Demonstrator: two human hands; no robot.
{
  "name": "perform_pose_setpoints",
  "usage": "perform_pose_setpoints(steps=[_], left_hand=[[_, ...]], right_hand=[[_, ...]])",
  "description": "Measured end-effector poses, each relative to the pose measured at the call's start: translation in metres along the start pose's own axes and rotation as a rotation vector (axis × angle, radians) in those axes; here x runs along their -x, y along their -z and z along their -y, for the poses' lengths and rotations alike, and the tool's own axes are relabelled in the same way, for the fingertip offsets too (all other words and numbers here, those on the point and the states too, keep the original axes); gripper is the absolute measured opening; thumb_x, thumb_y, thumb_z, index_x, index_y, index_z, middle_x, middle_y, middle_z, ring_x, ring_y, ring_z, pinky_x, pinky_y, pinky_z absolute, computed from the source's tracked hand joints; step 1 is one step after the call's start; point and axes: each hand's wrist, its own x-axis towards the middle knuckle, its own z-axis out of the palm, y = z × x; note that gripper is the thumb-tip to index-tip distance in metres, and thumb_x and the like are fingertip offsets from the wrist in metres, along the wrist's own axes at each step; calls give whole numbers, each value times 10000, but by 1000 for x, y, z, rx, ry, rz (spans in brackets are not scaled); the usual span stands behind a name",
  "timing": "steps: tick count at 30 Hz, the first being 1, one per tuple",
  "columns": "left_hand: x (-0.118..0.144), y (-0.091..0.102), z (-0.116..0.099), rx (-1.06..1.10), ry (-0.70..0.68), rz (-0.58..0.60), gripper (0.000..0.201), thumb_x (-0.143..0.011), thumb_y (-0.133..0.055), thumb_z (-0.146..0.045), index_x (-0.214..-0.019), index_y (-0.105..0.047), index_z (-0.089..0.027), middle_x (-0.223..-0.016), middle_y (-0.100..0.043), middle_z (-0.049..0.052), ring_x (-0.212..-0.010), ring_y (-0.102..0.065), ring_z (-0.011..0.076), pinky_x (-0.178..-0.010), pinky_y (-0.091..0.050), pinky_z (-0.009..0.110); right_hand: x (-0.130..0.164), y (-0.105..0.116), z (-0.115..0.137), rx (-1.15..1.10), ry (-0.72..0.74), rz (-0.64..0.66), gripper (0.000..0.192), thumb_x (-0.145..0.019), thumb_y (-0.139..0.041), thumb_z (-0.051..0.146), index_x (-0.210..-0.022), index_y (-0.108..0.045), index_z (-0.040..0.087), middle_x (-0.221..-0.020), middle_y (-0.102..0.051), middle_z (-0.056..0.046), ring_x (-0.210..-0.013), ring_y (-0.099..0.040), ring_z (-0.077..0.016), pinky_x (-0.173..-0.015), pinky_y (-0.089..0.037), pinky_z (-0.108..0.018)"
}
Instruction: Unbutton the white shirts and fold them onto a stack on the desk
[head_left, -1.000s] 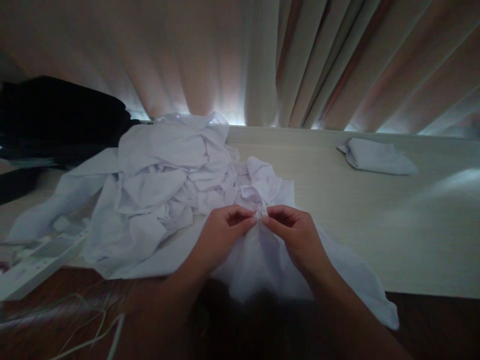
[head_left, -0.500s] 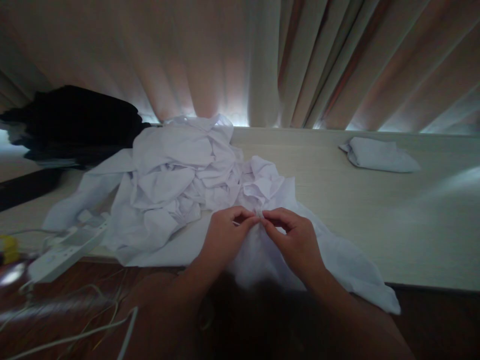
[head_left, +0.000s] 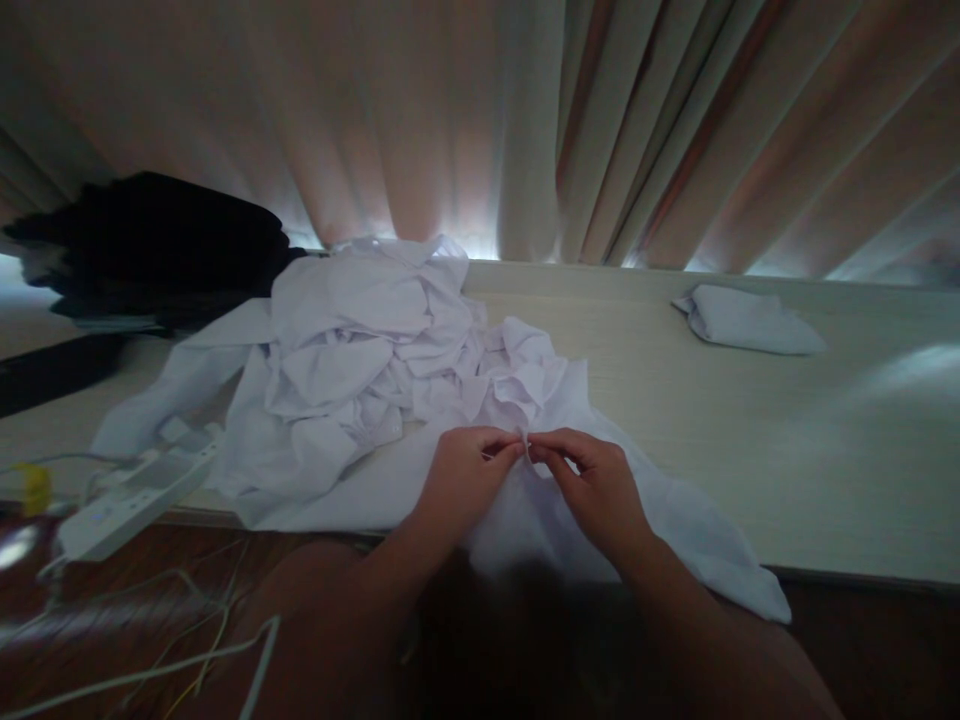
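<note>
A white shirt (head_left: 555, 400) lies in front of me, its collar pointing away and a sleeve spread out to the right over the near edge. My left hand (head_left: 471, 470) pinches the front edge of the shirt just below the collar, thumb against index finger. Facing it, my right hand (head_left: 592, 480) pinches the same spot from the other side, fingertips almost touching the left ones. Whatever small part sits between the fingertips, such as a button, is too small to make out. The lower part of the shirt hangs toward my lap in shadow.
A heap of crumpled white garments (head_left: 337, 350) lies to the left, beside a stack of black cloth (head_left: 172, 240). A folded white garment (head_left: 750, 318) rests at the back right of the pale ledge (head_left: 847, 450). A power strip (head_left: 139, 500) and cables are at the left edge; curtains (head_left: 420, 120) hang behind.
Both hands have shifted slightly, and the pinched shirt edge now stands up between the fingertips. The view has moved a little; the surrounding things stay where they were.
</note>
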Motion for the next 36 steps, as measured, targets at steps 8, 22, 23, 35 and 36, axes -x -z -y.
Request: perform_pose_setpoints(steps=[8,22,23,35,36], left_hand=[[-4,-3,3,25,-15,37,220,-880,-618,-328,-888,-816,-232,-854,-798,24,-814,-732,210,-731,-529,283],[1,3,-4,-27,-3,101,227,-894,-603,-297,-807,-783,-191,-753,-751,-9,-707,-650,155,-649,-463,221],[1,2,-4,-32,1,92,210,-886,-610,-280,-806,-782,-190,-755,-752,-9,-704,-650,153,-651,-465,219],[-1,-2,0,-82,-45,29,162,-854,-611,-220,-740,-717,-177,-707,-712,-4,-658,-617,133,-630,-444,216],[-2,-3,0,-93,-50,20,157,-847,-609,-212,-729,-706,-175,-697,-701,-5,-650,-605,131,-625,-436,218]], right_hand=[[-3,-2,3,72,0,-20,187,-876,-637,172,-975,-773,254,-945,-782,-8,-873,-723,-203,-826,-544,-340],[2,6,8,27,-5,-25,170,-845,-712,176,-986,-781,239,-931,-777,-5,-845,-719,-175,-812,-546,-301],[1,5,8,5,-23,-33,154,-841,-713,173,-965,-783,234,-911,-776,-6,-830,-719,-172,-801,-548,-298],[-3,0,8,-218,-250,-6,103,-815,-746,278,-898,-773,223,-864,-776,-32,-798,-735,-208,-772,-576,-343],[-3,0,8,-229,-252,-7,108,-813,-750,291,-893,-770,221,-861,-775,-33,-796,-735,-209,-766,-577,-342]])
